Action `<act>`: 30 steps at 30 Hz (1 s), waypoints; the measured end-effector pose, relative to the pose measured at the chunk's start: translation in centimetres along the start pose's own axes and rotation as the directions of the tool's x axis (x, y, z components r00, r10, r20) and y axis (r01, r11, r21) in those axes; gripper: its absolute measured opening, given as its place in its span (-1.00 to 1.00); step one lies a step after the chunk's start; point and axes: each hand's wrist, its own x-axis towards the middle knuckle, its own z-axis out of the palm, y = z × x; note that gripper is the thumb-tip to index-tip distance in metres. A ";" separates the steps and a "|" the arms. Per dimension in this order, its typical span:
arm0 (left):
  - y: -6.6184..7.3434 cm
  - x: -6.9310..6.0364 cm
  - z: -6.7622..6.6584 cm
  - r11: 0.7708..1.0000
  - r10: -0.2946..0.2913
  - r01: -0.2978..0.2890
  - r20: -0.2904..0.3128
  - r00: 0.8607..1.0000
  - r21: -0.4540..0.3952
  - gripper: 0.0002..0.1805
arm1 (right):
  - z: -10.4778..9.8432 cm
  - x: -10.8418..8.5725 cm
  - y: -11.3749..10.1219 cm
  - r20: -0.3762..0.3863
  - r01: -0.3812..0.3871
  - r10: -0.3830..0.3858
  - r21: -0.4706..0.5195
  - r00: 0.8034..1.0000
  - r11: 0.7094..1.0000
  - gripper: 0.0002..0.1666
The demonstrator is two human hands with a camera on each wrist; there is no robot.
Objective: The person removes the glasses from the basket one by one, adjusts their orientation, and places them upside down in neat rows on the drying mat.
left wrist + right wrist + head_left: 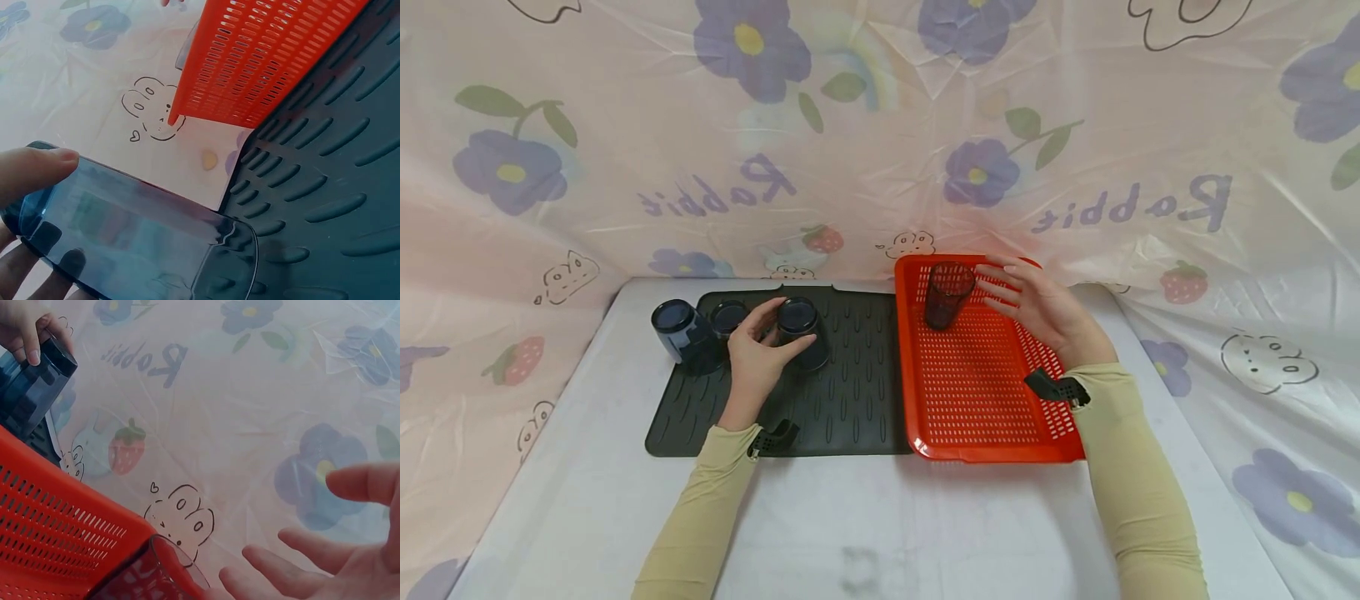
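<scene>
Head view: the held glass [802, 318] is at the left half of the table [850, 508], over the black mat [865, 375]; whether its rim touches the mat I cannot tell.
Handling: likely light to moderate in weight, stiff, slippery along its smooth wall and breakable if knocked; glass or hard plastic is unclear.
Where to hold: the sides near the thick base seem the firmest place, leaving the thin rim free.
Looks: smoky blue, see-through, base up, with a dark base and a paler, plain wall.
Left grip: the left hand [756, 354] pinches the held glass near its base, thumb on one side, fingers on the other.
Mat neighbours: two more dark glasses, one at the far left [688, 337], one between [729, 317].
Right grip: the right hand [1041, 308] is spread, holding nothing, fingertips just beside the basket glass [946, 300].
Basket glass: see-through, mouth up, inside the red basket [970, 392].
</scene>
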 end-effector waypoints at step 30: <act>-1.4 0.2 0.3 1.000 -0.015 0.015 0.001 1.000 0.026 -0.32 | -0.5 1.3 0.2 -0.034 -0.039 0.039 0.005 0.999 0.999 -0.40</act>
